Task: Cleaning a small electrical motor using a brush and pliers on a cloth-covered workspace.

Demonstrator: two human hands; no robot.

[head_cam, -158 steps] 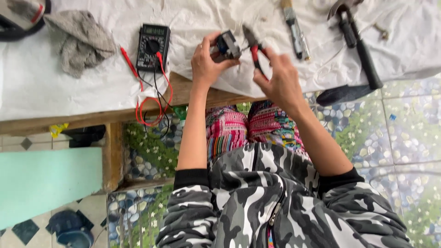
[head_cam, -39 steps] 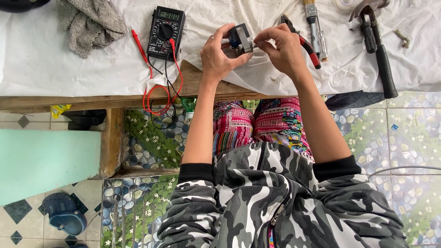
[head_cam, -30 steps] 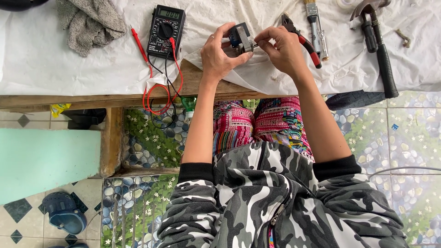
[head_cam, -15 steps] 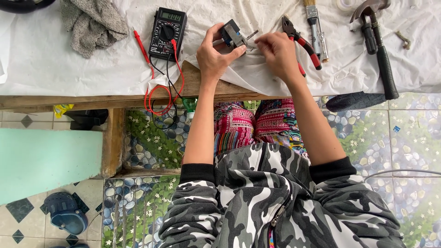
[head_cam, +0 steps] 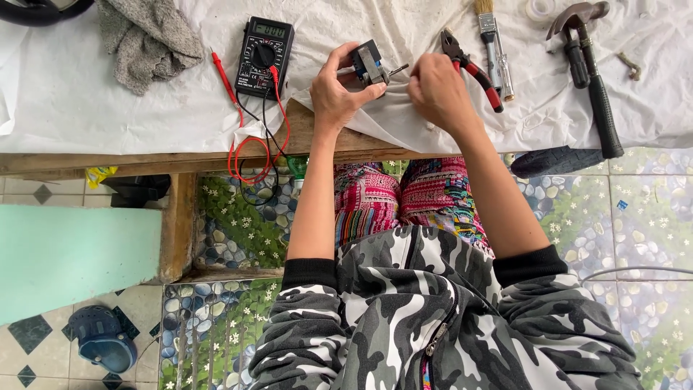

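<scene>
My left hand grips a small dark motor-like part with a metal shaft sticking out to the right, held just above the white sheet on the wooden bench. My right hand is a little to the right of the part, fingers curled, close to the shaft tip; whether it pinches something small cannot be told. Red-handled pliers lie on the sheet right beside my right hand.
A black multimeter with red and black leads lies left of my hands. A grey rag is further left. A brush, a hammer and a tape roll lie to the right.
The pliers that my right hand held several seconds ago now lie on the sheet. My right hand has drawn away from the part to the right, and the part has turned in my left hand.
</scene>
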